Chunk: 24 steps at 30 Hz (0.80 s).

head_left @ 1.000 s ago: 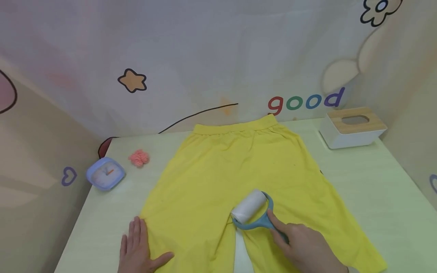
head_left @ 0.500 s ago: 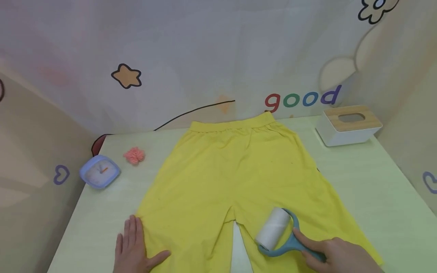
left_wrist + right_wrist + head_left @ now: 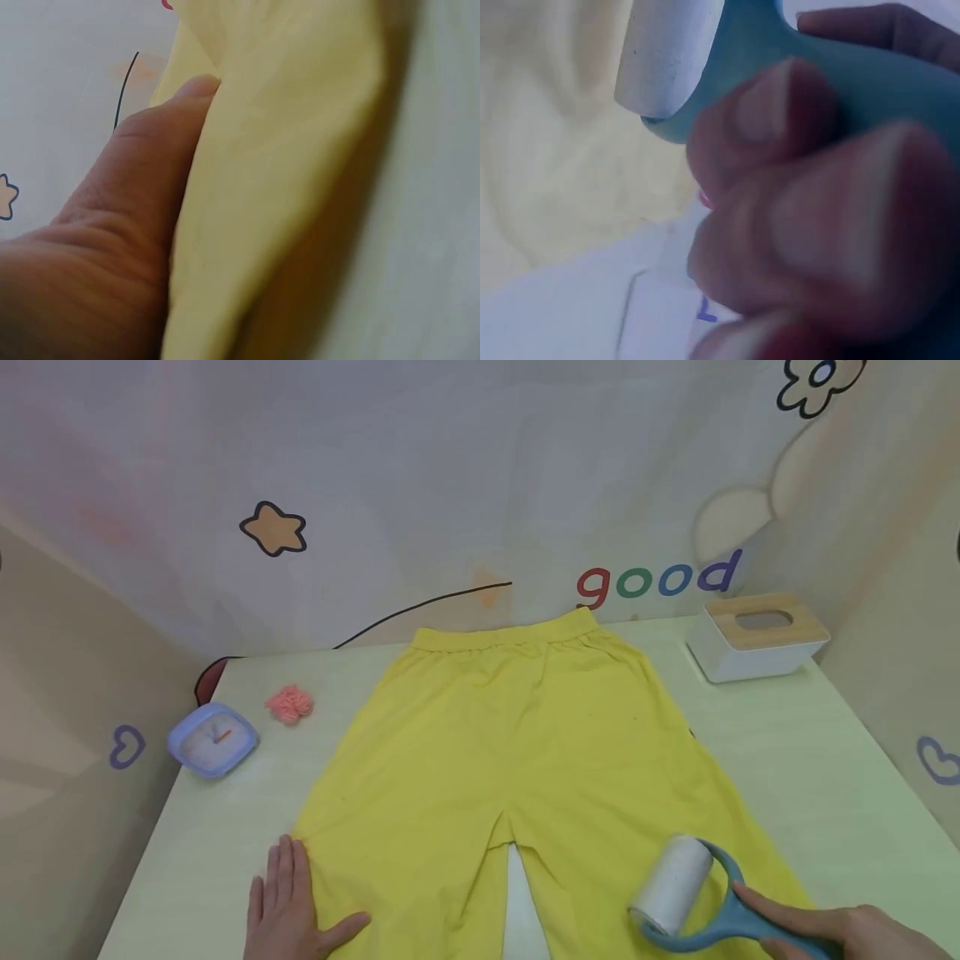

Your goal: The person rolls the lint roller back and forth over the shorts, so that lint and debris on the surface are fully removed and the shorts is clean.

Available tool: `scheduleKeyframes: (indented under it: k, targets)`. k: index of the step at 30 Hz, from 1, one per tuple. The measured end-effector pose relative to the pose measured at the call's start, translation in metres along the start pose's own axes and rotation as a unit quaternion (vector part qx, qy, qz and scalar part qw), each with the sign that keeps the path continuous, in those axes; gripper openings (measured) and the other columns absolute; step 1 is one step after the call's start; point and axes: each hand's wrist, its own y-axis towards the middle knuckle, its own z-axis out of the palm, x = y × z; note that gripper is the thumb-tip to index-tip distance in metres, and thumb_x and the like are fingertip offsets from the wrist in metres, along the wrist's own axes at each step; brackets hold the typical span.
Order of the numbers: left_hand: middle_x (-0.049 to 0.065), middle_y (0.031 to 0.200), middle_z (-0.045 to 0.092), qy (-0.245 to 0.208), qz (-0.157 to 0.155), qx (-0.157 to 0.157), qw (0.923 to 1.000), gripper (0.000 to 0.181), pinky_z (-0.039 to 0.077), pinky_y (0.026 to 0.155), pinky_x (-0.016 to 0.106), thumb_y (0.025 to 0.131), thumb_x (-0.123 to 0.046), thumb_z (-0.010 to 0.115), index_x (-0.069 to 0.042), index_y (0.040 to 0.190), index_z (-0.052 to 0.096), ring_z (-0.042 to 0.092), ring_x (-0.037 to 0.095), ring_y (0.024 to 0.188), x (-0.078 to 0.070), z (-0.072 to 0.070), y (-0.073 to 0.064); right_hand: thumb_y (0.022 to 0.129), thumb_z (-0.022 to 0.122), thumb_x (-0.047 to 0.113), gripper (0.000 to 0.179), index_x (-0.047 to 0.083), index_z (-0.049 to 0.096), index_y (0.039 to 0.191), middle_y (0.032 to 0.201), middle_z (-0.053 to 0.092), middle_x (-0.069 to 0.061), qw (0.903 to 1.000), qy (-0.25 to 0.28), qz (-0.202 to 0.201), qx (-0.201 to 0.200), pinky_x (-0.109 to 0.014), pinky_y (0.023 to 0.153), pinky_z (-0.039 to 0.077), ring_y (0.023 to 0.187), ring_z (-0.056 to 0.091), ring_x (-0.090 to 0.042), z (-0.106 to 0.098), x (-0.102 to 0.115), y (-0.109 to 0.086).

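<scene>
Yellow pants (image 3: 480,727) lie spread on the table, waistband toward the back wall. My right hand (image 3: 847,927), at the lower right in the head view, grips the blue handle of a lint roller (image 3: 675,885). Its white roll rests over the right leg of the pants. In the right wrist view, curled fingers (image 3: 840,217) wrap the handle, and small dark specks show on the roll (image 3: 671,56). My left hand (image 3: 288,902) lies flat with straight fingers at the left edge of the pants, thumb on the cloth; in the left wrist view that thumb (image 3: 142,165) touches the fabric.
A white tissue box (image 3: 757,639) with a wooden lid stands at the back right of the pale green table (image 3: 817,760). A blue clock (image 3: 213,742) and a pink crinkled flower-like piece (image 3: 290,704) sit at the left. A printed cloth wall rises behind.
My right hand has carried the lint roller rightward and nearer to me, from the crotch of the pants onto the right leg. The left hand stays at the left edge; the head view shifts slightly.
</scene>
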Motion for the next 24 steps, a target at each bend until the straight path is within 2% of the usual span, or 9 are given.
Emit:
scheduleKeyframes:
  k: [3,4,6,11,14,19,24]
  targets:
    - [0.025,0.156,-0.022,0.000,0.002,-0.003,1.0000,0.144,-0.024,0.107,0.056,0.067,-0.087,0.055,0.006,0.149,-0.018,-0.022,0.040,0.143,0.003,-0.001,0.001,0.093,0.057,0.052,0.056,0.023,0.053,0.141,0.054,0.041,0.007,0.9927,0.022,0.110,-0.043,-0.023,0.041,0.036,0.041,0.037,-0.008,-0.011,0.021,0.009]
    - [0.025,0.156,-0.022,-0.001,0.003,-0.004,1.0000,0.144,-0.024,0.107,0.056,0.067,-0.087,0.055,0.005,0.149,-0.018,-0.022,0.040,0.143,0.003,0.000,0.001,0.094,0.055,0.054,0.059,0.023,0.049,0.144,0.056,0.041,0.005,0.9902,0.047,0.123,-0.048,-0.025,0.042,0.037,0.042,0.038,-0.010,-0.015,0.026,0.014]
    - [0.025,0.156,-0.021,-0.005,0.007,-0.011,0.9999,0.143,-0.024,0.107,0.055,0.067,-0.087,0.056,0.005,0.149,-0.018,-0.021,0.040,0.143,0.003,0.002,0.002,0.095,0.050,0.058,0.062,0.026,0.043,0.147,0.061,0.043,0.001,0.9865,0.059,0.135,-0.071,-0.028,0.044,0.037,0.045,0.039,-0.013,-0.020,0.037,0.028]
    - [0.026,0.157,-0.019,-0.010,0.017,-0.021,0.9996,0.142,-0.024,0.107,0.054,0.067,-0.086,0.056,0.005,0.150,-0.015,-0.020,0.040,0.143,0.002,0.007,0.002,0.096,0.041,0.062,0.067,0.021,0.038,0.149,0.056,0.042,0.002,0.9872,0.025,0.080,-0.136,-0.029,0.041,0.035,0.043,0.034,-0.011,-0.020,0.043,0.066]
    - [0.026,0.157,-0.018,-0.009,0.019,-0.018,0.9996,0.142,-0.024,0.108,0.054,0.067,-0.086,0.056,0.005,0.150,-0.014,-0.019,0.041,0.144,0.001,0.007,0.002,0.098,0.039,0.061,0.069,0.015,0.037,0.150,0.050,0.038,0.004,0.9862,0.018,0.058,-0.154,-0.029,0.038,0.034,0.040,0.029,-0.009,-0.019,0.041,0.084]
    - [0.025,0.157,-0.019,-0.005,0.010,-0.004,0.9999,0.143,-0.024,0.108,0.053,0.066,-0.087,0.056,0.005,0.150,-0.016,-0.018,0.041,0.144,-0.001,0.005,0.002,0.099,0.037,0.060,0.071,0.011,0.032,0.150,0.050,0.038,0.004,0.9908,0.011,0.045,-0.127,-0.028,0.038,0.032,0.041,0.029,-0.009,-0.018,0.035,0.104]
    - [0.025,0.157,-0.020,-0.004,0.000,-0.001,1.0000,0.144,-0.024,0.108,0.054,0.066,-0.088,0.055,0.006,0.149,-0.015,-0.019,0.040,0.144,-0.002,0.001,0.000,0.100,0.038,0.058,0.069,0.011,0.033,0.150,0.050,0.039,0.004,0.9933,0.005,0.039,-0.108,-0.028,0.037,0.033,0.040,0.029,-0.008,-0.022,0.034,0.110]
